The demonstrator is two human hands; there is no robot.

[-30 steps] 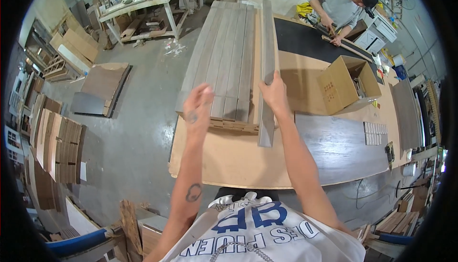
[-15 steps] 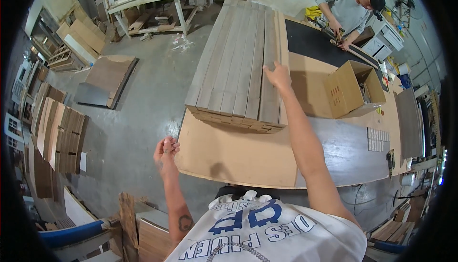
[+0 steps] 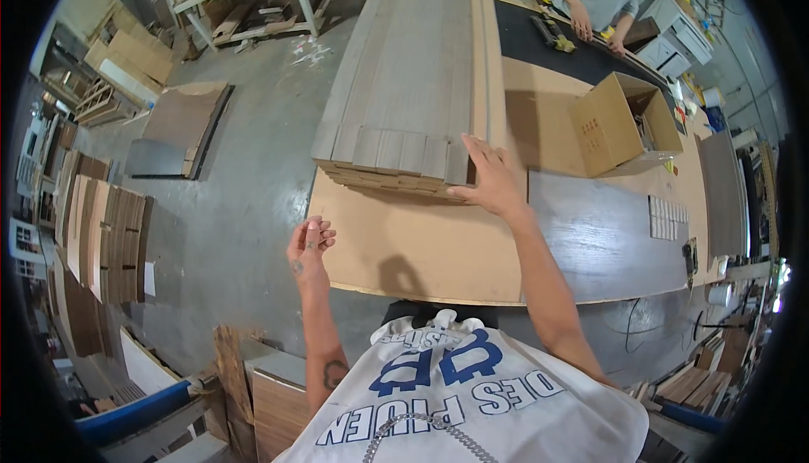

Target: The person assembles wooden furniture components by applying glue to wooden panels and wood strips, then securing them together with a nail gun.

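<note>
Planks [image 3: 404, 75] of pale grey wood, long and flat, lie stacked side by side in several layers on the tabletop [image 3: 421, 244], their cut ends forming a stepped edge facing the person. One narrower plank [image 3: 493, 84] lies along the stack's right side. The right hand [image 3: 493, 183] rests at the near right corner of the stack, fingers spread and flat against the plank ends, its grip wide and holding nothing. The left hand [image 3: 308, 248] hangs in the air off the tabletop's left edge, well apart from the stack, fingers loosely curled together and empty. Under the planks lies a smooth tan sheet of cardboard [image 3: 396, 235]; to its right the tabletop turns dark grey with a wood grain. An open brown cardboard box [image 3: 607, 126] lies tipped on its side to the right of the stack. Farther back a black mat [image 3: 539, 50] covers the tabletop, where another person's hands [image 3: 598, 29] work. Rough concrete floor [image 3: 244, 193] spreads to the left.
</note>
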